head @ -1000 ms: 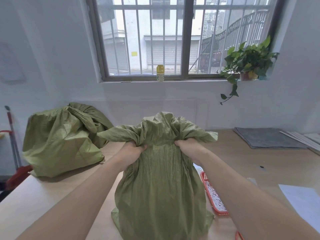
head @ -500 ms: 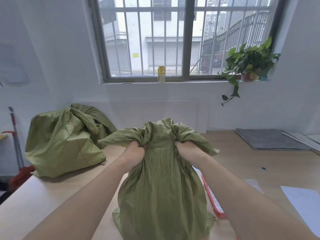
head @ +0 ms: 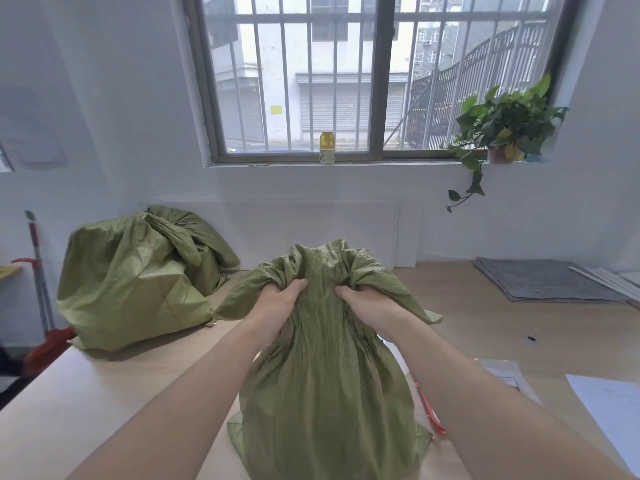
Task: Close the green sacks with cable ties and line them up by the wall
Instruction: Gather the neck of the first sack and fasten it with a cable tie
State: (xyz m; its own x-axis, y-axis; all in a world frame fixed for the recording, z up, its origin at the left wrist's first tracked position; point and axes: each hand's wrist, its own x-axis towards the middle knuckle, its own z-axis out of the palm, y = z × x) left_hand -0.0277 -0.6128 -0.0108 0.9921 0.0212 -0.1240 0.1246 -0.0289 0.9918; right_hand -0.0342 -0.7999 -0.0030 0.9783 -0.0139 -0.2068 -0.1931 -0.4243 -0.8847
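Note:
A green sack (head: 325, 393) stands upright on the wooden table (head: 121, 382) right in front of me. My left hand (head: 277, 306) grips the bunched fabric on the left side of its neck. My right hand (head: 370, 306) grips the gathered fabric on the right side. The sack's mouth (head: 332, 258) puckers upward between the two hands. A second green sack (head: 138, 275), full and with its top twisted, sits at the table's far left by the wall. No cable tie shows in either hand.
A red basket (head: 429, 410) peeks out behind the near sack on the right. Grey mats (head: 540, 278) lie at the far right, white paper (head: 613, 407) and a clear packet (head: 502, 372) at the near right. A red-handled mop (head: 38, 271) stands left of the table.
Both hands have drawn closer together and lower on the sack's neck, bunching the fabric tighter. The sack's top has sunk a little.

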